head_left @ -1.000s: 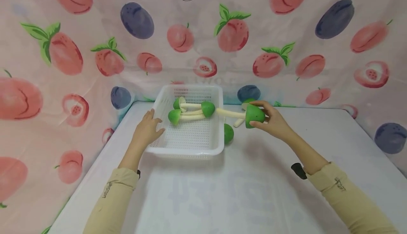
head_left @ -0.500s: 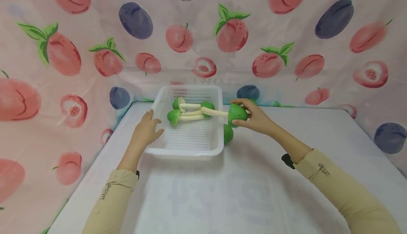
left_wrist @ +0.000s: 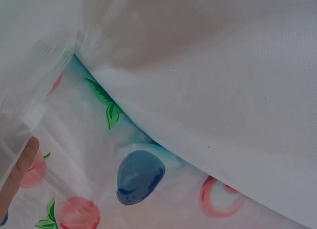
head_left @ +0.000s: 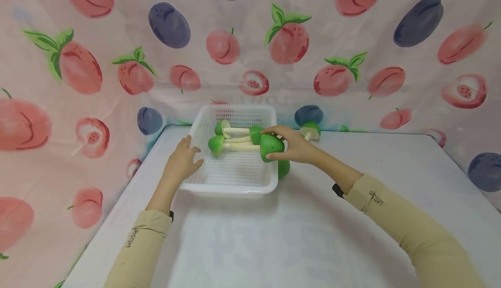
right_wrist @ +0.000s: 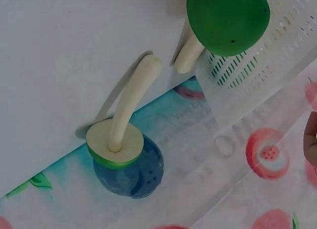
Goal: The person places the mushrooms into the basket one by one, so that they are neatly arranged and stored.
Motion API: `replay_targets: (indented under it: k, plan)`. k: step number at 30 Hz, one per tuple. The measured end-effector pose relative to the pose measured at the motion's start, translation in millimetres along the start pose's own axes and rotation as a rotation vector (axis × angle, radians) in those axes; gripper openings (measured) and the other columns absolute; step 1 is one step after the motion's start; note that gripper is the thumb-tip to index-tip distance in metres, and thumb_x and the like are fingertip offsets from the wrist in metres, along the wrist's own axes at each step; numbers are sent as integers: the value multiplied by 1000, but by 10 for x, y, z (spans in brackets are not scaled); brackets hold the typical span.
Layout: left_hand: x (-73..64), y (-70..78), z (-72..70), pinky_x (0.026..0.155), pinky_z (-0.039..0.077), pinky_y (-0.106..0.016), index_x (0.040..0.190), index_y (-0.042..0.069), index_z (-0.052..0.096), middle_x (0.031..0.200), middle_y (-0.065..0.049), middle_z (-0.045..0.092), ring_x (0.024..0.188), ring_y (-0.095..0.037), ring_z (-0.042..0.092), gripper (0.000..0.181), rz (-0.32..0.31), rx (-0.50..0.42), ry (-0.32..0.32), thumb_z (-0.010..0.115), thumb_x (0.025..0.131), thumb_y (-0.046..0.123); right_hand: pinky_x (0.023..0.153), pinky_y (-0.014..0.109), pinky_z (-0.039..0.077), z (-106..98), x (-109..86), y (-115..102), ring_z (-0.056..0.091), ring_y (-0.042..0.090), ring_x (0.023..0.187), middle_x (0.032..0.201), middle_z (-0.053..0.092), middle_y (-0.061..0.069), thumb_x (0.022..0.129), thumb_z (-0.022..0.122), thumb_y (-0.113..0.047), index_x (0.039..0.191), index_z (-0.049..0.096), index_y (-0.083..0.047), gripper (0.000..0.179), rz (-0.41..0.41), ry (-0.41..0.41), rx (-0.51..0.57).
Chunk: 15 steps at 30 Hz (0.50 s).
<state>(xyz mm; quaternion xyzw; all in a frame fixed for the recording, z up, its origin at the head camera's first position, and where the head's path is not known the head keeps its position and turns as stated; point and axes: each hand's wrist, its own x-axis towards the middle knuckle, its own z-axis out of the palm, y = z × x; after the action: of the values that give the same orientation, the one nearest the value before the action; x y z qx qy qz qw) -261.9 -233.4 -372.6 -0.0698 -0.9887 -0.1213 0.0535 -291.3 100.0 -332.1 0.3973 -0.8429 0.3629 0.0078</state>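
My right hand holds a toy mushroom by its green cap, over the right rim of a white plastic basket. The pale stem points left, above the toy mushrooms lying inside. At the basket's left rim rests my left hand, fingers spread, the thumb over the inner side. In the left wrist view one finger lies along the translucent wall. A large green cap appears beside the basket in the right wrist view; whether it is the held one I cannot tell.
Another toy mushroom lies on the white table near the back edge, right of the basket. A further green cap sits against the basket's right side. A fruit-patterned cloth stands behind.
My right hand has carried the mushroom left, from beside the basket to over its right rim. The mushroom at the table's back edge is uncovered. The left hand has stayed at the rim.
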Motion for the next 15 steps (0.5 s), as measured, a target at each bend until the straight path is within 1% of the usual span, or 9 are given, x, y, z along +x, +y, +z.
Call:
replay_targets:
  k: [4,9,15]
  plan:
    - [-5,3,-24,104,36,-60,117,-3,62,149,-33,23,139,-48,22,39,7,5,6,65,87,21,87,38,49,59,81,-3,51,26,112,129,54,13,78,77,-19,131,51,-5,61,-34,-29,-29]
    - [1,6,-25,104,35,-60,117,-3,62,148,-33,23,139,-48,22,39,11,10,7,65,87,22,88,39,51,106,172,4,52,27,114,131,54,14,77,77,-18,132,50,-3,62,-48,-83,-51]
    - [-1,4,-9,103,36,-60,116,-3,63,148,-33,24,139,-47,23,39,7,16,6,65,86,22,101,44,46,143,245,51,43,30,129,137,51,12,79,77,-22,134,49,-7,64,-28,-171,-114]
